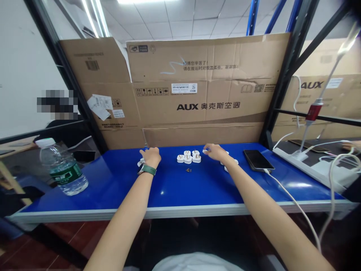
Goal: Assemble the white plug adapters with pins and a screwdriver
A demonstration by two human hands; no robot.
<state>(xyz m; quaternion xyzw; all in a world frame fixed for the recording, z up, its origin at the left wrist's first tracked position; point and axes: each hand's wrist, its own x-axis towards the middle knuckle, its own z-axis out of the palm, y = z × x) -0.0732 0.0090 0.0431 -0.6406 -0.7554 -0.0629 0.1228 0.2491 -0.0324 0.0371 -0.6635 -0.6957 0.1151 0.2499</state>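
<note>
Both my arms reach out over a blue table (175, 184). My left hand (151, 156), with a green watch band at the wrist, is curled shut on a small white part (140, 162) at the table's far left-centre. My right hand (214, 151) is closed in a pinch on a small white piece (205, 151). Between the hands sits a cluster of several white plug adapters (188, 157) with metal pins up. A few small brass screws (188, 170) lie just in front of the cluster. More white adapters (230, 164) lie under and beside my right wrist.
A black phone (258, 160) lies to the right, its white cable (293, 199) running off the front edge. A water bottle (63, 169) lies at the left edge. A white power strip (307, 167) and lamp stand at right. Cardboard (197, 90) walls the back. Another person's hand (352, 145) shows far right.
</note>
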